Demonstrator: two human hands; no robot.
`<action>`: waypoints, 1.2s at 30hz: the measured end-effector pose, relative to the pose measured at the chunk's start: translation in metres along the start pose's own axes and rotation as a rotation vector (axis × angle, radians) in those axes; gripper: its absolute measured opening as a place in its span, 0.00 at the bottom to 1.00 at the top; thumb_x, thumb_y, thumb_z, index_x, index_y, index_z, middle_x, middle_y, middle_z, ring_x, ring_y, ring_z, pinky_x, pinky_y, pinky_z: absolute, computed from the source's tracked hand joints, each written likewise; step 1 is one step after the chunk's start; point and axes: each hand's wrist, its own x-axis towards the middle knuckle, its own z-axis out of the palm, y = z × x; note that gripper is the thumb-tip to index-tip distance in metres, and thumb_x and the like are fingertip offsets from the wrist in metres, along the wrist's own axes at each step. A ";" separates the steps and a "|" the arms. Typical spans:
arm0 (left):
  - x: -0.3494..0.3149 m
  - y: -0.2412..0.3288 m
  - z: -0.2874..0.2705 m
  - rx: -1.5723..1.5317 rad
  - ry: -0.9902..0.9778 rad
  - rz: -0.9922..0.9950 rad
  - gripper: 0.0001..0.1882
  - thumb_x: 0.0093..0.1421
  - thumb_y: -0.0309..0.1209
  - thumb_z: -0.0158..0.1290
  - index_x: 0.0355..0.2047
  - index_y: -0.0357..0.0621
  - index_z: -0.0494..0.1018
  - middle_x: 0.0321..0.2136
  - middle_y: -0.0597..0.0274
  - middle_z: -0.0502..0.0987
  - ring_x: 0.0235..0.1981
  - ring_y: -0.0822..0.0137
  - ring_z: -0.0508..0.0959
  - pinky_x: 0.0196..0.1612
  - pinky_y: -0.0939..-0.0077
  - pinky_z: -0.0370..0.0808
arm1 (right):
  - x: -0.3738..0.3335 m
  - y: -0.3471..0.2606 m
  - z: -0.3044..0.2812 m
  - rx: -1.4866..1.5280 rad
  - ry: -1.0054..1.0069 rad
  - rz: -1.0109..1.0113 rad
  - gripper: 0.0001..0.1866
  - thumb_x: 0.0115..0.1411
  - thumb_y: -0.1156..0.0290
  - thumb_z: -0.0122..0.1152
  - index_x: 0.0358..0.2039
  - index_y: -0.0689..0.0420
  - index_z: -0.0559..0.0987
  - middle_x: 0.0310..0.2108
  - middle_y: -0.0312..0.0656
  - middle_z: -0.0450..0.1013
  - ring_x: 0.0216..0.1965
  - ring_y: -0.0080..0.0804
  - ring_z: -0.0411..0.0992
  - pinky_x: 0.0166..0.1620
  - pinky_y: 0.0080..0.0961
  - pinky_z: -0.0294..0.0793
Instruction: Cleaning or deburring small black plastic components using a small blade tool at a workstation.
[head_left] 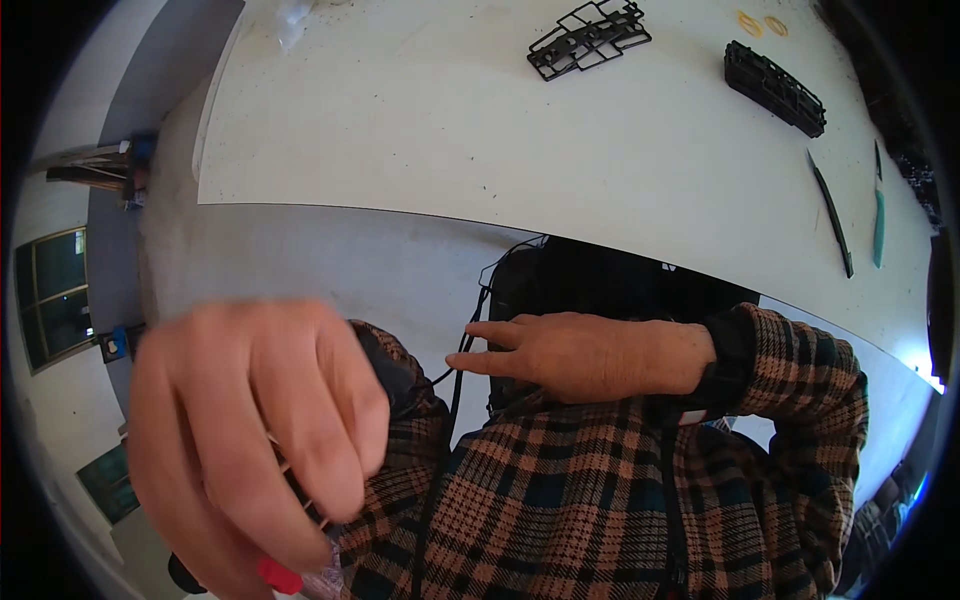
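Observation:
Close to the camera at lower left, my left hand [260, 420] is raised, its fingers curled in and slightly blurred. Thin light lines show between those fingers, but what they belong to cannot be made out. Below the hand, a small red thing [280, 575] and some clear plastic [325, 582] peek out. My right hand [590, 355] is held across my front, below the table edge. Two of its fingers stretch apart toward the left, beside a thin black cable [458, 400]. Nothing shows in its grip.
On the white table [430, 130] lie black plastic lattice frames [590, 40], a bundle of similar black parts [775, 88] and yellow rubber bands [750, 23]. A slim black tool [832, 215] and a teal-handled knife [879, 225] lie at right. Clear plastic [293, 22] sits far left.

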 end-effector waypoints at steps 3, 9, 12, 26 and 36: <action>-0.005 -0.009 -0.011 0.023 0.164 0.048 0.02 0.53 0.30 0.62 0.24 0.50 0.80 0.20 0.66 0.79 0.19 0.70 0.77 0.26 0.78 0.74 | 0.001 0.000 0.007 -0.027 -0.009 -0.030 0.38 0.52 0.87 0.57 0.64 0.54 0.62 0.61 0.55 0.61 0.54 0.50 0.69 0.52 0.36 0.75; -0.013 -0.016 -0.040 0.078 0.274 0.071 0.05 0.54 0.31 0.63 0.30 0.54 0.79 0.21 0.73 0.78 0.20 0.75 0.74 0.26 0.83 0.71 | 0.003 0.006 0.029 0.020 -0.061 -0.071 0.37 0.51 0.86 0.57 0.63 0.56 0.62 0.60 0.57 0.61 0.48 0.51 0.73 0.47 0.37 0.78; -0.013 -0.019 -0.045 0.094 0.402 0.124 0.07 0.55 0.33 0.63 0.34 0.55 0.77 0.21 0.75 0.75 0.21 0.76 0.72 0.27 0.84 0.68 | 0.006 0.002 0.032 0.055 -0.078 -0.082 0.37 0.51 0.85 0.58 0.63 0.58 0.62 0.60 0.58 0.62 0.46 0.52 0.74 0.45 0.37 0.79; 0.013 -0.089 -0.046 -0.039 0.425 0.242 0.13 0.66 0.39 0.47 0.40 0.42 0.69 0.23 0.66 0.67 0.21 0.73 0.64 0.24 0.78 0.64 | -0.001 0.005 0.019 0.168 -0.131 -0.069 0.35 0.50 0.85 0.55 0.61 0.62 0.61 0.62 0.54 0.60 0.50 0.55 0.70 0.49 0.41 0.76; 0.015 -0.109 -0.049 -0.053 0.626 0.201 0.12 0.65 0.37 0.47 0.40 0.41 0.69 0.22 0.64 0.68 0.20 0.72 0.66 0.23 0.77 0.64 | -0.033 0.002 -0.019 0.199 -0.019 -0.046 0.26 0.54 0.81 0.57 0.55 0.64 0.67 0.52 0.53 0.69 0.50 0.52 0.71 0.50 0.38 0.74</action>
